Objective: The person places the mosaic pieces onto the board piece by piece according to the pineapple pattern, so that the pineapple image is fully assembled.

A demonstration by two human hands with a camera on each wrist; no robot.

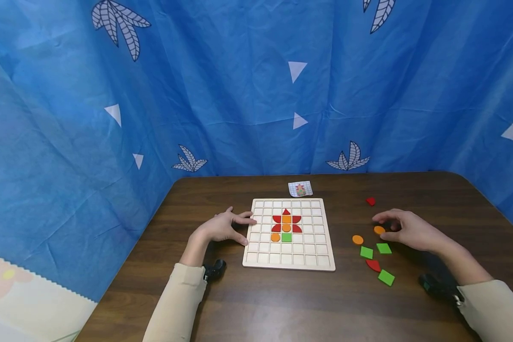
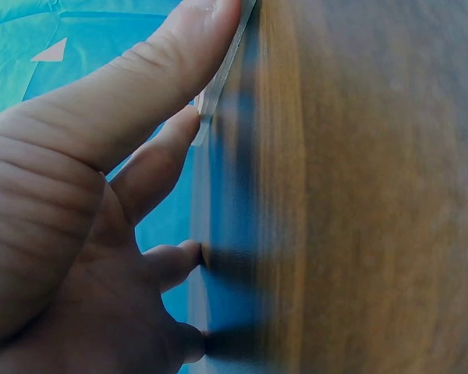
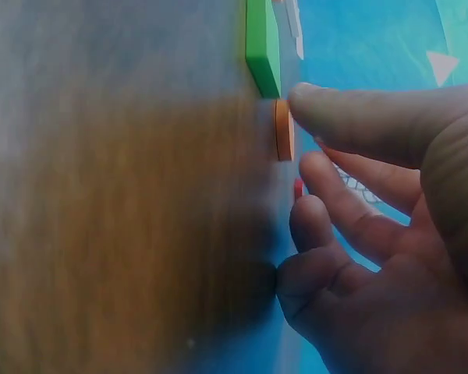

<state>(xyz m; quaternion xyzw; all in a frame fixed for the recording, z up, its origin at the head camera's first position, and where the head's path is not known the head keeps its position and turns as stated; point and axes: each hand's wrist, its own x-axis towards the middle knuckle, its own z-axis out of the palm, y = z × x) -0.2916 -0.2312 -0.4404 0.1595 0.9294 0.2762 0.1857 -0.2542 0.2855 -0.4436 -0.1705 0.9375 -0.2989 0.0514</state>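
Note:
A pale wooden grid board (image 1: 256, 259) lies on the table. On it, red, orange and green pieces form a figure with an orange square (image 1: 286, 219) and a green square (image 1: 286, 237) in its middle. My left hand (image 1: 223, 226) rests at the board's left edge, thumb and index fingertip touching it, the fingers spread. To the right, my right hand (image 1: 412, 230) hovers over an orange disc (image 1: 379, 230), thumb and fingers apart around it. The right wrist view has the thumb (image 3: 359, 117) beside that disc, which lies flat on the table.
Near the right hand lie another orange disc (image 1: 357, 240), several green pieces (image 1: 384, 248), a red quarter-round piece (image 1: 373, 265) and a small red piece (image 1: 370, 201). A printed pattern card (image 1: 300, 189) lies behind the board. A blue curtain (image 1: 248, 95) hangs behind the table.

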